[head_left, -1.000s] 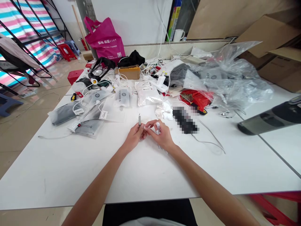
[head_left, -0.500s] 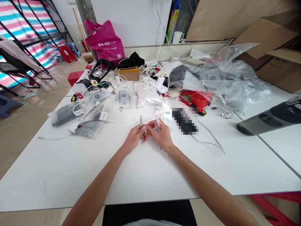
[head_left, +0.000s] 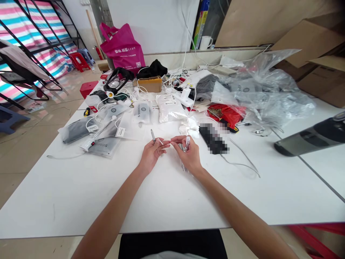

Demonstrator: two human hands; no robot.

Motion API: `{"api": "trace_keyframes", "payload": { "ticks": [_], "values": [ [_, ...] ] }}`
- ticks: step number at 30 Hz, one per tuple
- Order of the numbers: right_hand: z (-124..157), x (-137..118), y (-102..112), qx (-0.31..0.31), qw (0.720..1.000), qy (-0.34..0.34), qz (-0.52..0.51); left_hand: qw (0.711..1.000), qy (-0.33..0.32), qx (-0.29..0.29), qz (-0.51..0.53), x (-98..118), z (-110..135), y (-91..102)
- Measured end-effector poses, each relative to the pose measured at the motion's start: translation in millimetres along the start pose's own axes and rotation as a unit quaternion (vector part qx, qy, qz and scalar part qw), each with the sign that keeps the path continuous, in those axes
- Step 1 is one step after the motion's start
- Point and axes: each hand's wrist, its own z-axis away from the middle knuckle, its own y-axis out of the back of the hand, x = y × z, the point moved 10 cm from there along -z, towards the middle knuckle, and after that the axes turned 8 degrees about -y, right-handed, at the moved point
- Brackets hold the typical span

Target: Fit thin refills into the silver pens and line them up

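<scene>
Silver tube (head_left: pixel 153 136) at 11 o'clock pinched in my left grip (head_left: pixel 152 153), second tube (head_left: pixel 187 143) at 1 pinched in my right grip (head_left: pixel 188 154); both seem light, stiff, slippery, so hold mid-barrel.

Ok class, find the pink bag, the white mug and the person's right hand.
Pink bag (head_left: pixel 122 46): head view, front panel.
White mug (head_left: pixel 205 43): head view, mug's side.
Right hand (head_left: pixel 190 155): head view, back of the hand.
</scene>
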Motion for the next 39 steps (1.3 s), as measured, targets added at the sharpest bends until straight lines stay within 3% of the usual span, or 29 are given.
{"api": "trace_keyframes", "payload": {
  "ticks": [10, 14, 21, 29, 33, 36, 39],
  "values": [
    [-2, 10, -14, -0.062, 0.997, -0.018, 0.042, 0.998, -0.052, -0.038, -0.011, 10, 3, -12.3],
    [-3, 17, -13, -0.049, 0.997, -0.038, 0.048, 0.997, -0.049, -0.061, -0.019, 10, 6, -21.3],
    [-3, 24, -21, -0.090, 0.992, -0.083, -0.027, 0.996, -0.048, -0.072, -0.030, 11, 8, -27.5],
    [-5, 18, -14, -0.070, 0.995, -0.069, -0.023, 0.992, -0.053, -0.098, -0.052, 13, 11, -33.1],
    [-8, 18, -3, -0.045, 0.996, -0.027, 0.077, 0.993, -0.048, -0.096, -0.049, 12, 10, -29.4],
    [-9, 10, 2, -0.053, 0.980, 0.066, 0.180, 0.996, -0.008, -0.074, -0.049, 5, 9, -19.1],
    [-6, 0, -3, -0.101, 0.953, 0.167, 0.233, 0.993, 0.038, -0.092, -0.059, -5, 9, -17.3]
  ]
}}
